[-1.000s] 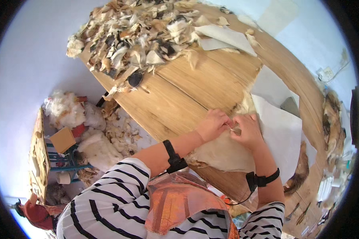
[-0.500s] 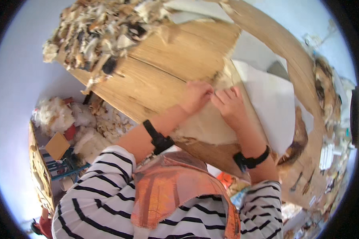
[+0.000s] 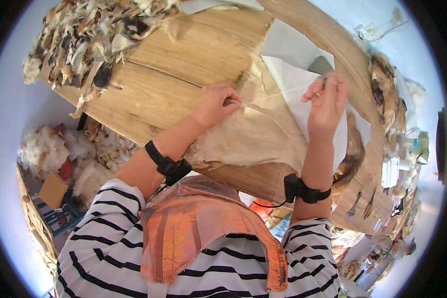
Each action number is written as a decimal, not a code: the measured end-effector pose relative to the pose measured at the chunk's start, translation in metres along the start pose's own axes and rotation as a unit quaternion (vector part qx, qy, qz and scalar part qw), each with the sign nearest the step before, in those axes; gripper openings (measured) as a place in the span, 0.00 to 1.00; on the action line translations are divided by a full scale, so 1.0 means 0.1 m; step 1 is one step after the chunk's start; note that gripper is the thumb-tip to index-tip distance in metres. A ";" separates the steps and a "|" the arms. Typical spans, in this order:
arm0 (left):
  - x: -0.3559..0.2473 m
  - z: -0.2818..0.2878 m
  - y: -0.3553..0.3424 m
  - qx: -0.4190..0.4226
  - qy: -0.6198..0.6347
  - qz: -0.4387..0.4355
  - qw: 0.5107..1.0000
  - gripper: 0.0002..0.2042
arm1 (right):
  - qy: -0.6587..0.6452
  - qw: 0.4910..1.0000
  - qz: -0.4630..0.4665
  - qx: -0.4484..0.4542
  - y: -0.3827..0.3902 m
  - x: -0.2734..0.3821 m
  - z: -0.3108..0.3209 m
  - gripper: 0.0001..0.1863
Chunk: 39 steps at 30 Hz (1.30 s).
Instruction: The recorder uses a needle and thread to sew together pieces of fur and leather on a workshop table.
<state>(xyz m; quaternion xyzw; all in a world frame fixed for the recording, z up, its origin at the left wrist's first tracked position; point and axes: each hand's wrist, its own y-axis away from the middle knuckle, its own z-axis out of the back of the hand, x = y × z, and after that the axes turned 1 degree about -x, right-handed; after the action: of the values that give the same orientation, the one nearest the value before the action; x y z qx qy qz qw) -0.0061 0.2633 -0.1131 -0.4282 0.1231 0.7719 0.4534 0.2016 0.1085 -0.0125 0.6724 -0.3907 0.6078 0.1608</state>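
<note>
A pale cream fur hide (image 3: pixel 243 144) lies on the wooden tabletop, overlapping white paper sheets (image 3: pixel 297 92) at the right. My left hand (image 3: pixel 216 104) is closed at the hide's upper left part, pinching it with a thin thread. The thread runs up and right to my right hand (image 3: pixel 327 102), which is raised over the paper with fingertips closed on it; a needle, if any, is too small to make out. A grey rectangular block (image 3: pixel 320 64) sits just behind that hand. A brown fur piece (image 3: pixel 351 141) lies beside my right forearm.
A heap of mixed fur scraps (image 3: pixel 89 37) covers the table's back left (image 3: pixel 154 47). More brown furs (image 3: pixel 385 94) lie along the right. Below the left edge are white fluffy fur (image 3: pixel 42 149) and a cardboard piece (image 3: pixel 52 189). A dark tool (image 3: pixel 354 203) lies at the right.
My right hand has parted from my left, rising to the right, and the thread now stretches between them. The camera view has shifted, so the table appears higher and further left.
</note>
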 end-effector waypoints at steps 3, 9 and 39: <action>0.03 0.02 0.01 -0.008 0.004 -0.003 1.000 0.05 | -0.026 0.997 0.045 -0.057 -0.17 0.13 0.19 0.08; 0.00 0.02 0.02 -0.019 -0.020 -0.030 0.999 0.05 | 0.137 0.986 0.085 -0.031 -0.26 -0.10 0.28 0.07; 0.17 -0.09 0.01 -0.039 -0.087 -0.043 0.995 0.05 | 0.499 0.688 0.383 0.361 0.34 -0.78 -0.41 0.09</action>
<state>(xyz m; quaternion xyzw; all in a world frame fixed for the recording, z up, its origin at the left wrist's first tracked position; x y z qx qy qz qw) -0.0056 0.2677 -0.1317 -0.3820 0.0346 0.7903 0.4778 0.1525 0.1409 -0.0859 0.0678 -0.2271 0.9566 -0.1694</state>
